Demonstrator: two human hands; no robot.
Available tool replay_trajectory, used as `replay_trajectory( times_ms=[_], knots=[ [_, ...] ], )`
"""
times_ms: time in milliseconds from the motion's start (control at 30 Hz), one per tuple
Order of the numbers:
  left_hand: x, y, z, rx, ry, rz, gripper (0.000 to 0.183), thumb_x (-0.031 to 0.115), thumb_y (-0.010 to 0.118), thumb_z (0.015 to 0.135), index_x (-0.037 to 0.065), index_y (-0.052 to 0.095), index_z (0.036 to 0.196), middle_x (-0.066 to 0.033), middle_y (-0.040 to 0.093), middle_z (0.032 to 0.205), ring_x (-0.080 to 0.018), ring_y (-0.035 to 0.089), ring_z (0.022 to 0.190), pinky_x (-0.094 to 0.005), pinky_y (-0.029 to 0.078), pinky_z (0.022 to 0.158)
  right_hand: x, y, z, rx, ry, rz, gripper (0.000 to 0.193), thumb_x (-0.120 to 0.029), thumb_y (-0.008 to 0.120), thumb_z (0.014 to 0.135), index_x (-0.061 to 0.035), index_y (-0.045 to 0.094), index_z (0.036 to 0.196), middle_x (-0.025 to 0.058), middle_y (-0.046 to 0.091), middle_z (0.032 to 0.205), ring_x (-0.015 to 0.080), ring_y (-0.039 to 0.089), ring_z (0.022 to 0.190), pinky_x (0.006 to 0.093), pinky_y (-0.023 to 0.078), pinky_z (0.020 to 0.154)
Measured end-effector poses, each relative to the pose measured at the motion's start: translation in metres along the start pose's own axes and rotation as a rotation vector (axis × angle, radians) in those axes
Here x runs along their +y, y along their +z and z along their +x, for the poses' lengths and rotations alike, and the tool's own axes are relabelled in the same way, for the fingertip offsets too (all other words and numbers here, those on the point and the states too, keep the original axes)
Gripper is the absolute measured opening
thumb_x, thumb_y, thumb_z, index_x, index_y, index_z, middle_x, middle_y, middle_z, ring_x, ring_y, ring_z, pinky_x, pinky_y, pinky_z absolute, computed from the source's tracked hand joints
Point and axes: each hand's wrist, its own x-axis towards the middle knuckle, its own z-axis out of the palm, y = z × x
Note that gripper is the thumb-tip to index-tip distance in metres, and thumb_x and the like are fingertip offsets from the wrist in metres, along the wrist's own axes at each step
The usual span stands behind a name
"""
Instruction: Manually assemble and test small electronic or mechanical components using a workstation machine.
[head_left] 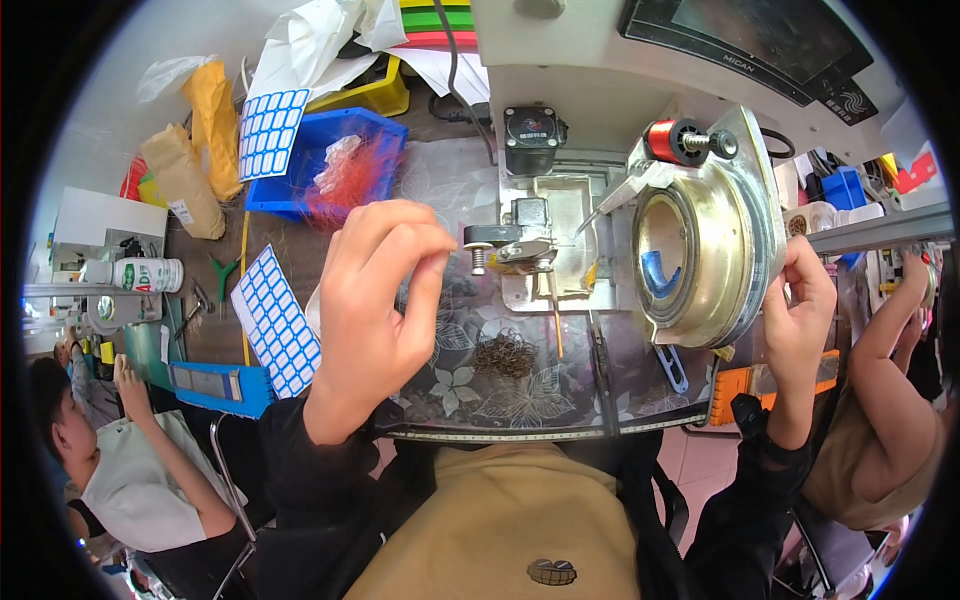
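Listener: What is at the centre of this?

Describer: A large, upright, brass-and-silver metal ring [715, 255], mounted on a pale grey machine [590, 65]. Take the ring as your landmark. A spool of bright red wire [660, 140] sits just above it.

Listener: And the hands?

Describer: The left hand [385, 300] is raised, well to the ring's left, with thumb and forefinger narrowed to a pinch. I cannot tell whether a fine strand lies between them. The right hand [805, 310] is at the ring's right edge, fingers curled; whether they grip it or only rest there, I cannot tell.

Listener: What else is around the ring?

Describer: To its left, near the left fingertips, a small metal clamp assembly with a black roller [490, 235]. Lower left of the ring, a dark tangle of fine wire [505, 355]. Far left, a blue plastic bin [275, 200] with loose red strands [360, 180].

Listener: Which step is this?

Describer: My judgement: hand adjustment at the machine. It calls for a light left pinch, a steady right hand, and fingers clear of the ring.
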Motion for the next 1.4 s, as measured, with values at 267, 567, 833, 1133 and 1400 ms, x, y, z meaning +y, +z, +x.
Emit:
replay_trajectory(
  times_ms=[267, 567, 833, 1133, 1400],
  knots=[
    [-0.02, 0.012, -0.007, -0.015, -0.011, -0.025, 0.013, -0.003, 0.066, 0.08, 0.005, 0.063, 0.09, -0.0069, 0.065, 0.095, -0.0269, 0.061, 0.088, -0.0358, 0.042, 0.076, 0.0, 0.013, 0.007, 0.035, -0.094, -0.246, 0.019, 0.003, 0.061, 0.076, 0.0021, 0.063, 0.095, 0.0122, 0.054, 0.07, 0.0209, 0.05, 0.066, 0.0314, 0.041, 0.066],
    [-0.024, 0.029, -0.02, -0.021, -0.126, -0.333, 0.014, -0.005, 0.065, 0.081, 0.001, 0.062, 0.093, -0.009, 0.066, 0.093, -0.0276, 0.063, 0.087, -0.0361, 0.045, 0.079, 0.011, 0.011, -0.003, -0.027, -0.03, -0.223, 0.015, 0.0, 0.064, 0.08, 0.0025, 0.065, 0.094, 0.0094, 0.064, 0.078, 0.0193, 0.054, 0.071, 0.0319, 0.043, 0.071],
    [-0.019, 0.021, -0.018, -0.139, -0.252, -0.387, 0.021, -0.013, 0.054, 0.083, -0.003, 0.064, 0.099, -0.0187, 0.071, 0.112, -0.0313, 0.065, 0.113, -0.0365, 0.046, 0.098, 0.025, -0.043, -0.019, 0.208, 0.147, 0.033, 0.018, -0.011, 0.064, 0.098, -0.003, 0.055, 0.085, -0.006, 0.047, 0.072, 0.0014, 0.039, 0.064, 0.0184, 0.031, 0.059],
    [-0.008, 0.02, -0.017, -0.138, -0.301, -0.334, 0.022, -0.014, 0.049, 0.086, -0.005, 0.062, 0.102, -0.019, 0.07, 0.114, -0.0296, 0.065, 0.113, -0.0343, 0.045, 0.098, 0.076, -0.096, -0.021, 0.45, 0.139, -0.233, 0.021, -0.016, 0.064, 0.099, -0.0022, 0.056, 0.085, -0.0064, 0.043, 0.061, 0.0005, 0.033, 0.057, 0.0232, 0.023, 0.05],
    [-0.005, 0.016, -0.019, -0.163, -0.315, -0.291, 0.015, -0.008, 0.054, 0.091, -0.003, 0.06, 0.104, -0.0115, 0.069, 0.107, -0.0169, 0.061, 0.097, -0.0281, 0.045, 0.09, 0.071, -0.089, -0.024, 0.508, 0.141, -0.475, 0.021, -0.02, 0.067, 0.095, -0.0049, 0.059, 0.083, 0.0034, 0.042, 0.051, 0.011, 0.037, 0.046, 0.0314, 0.028, 0.047]
  ],
)
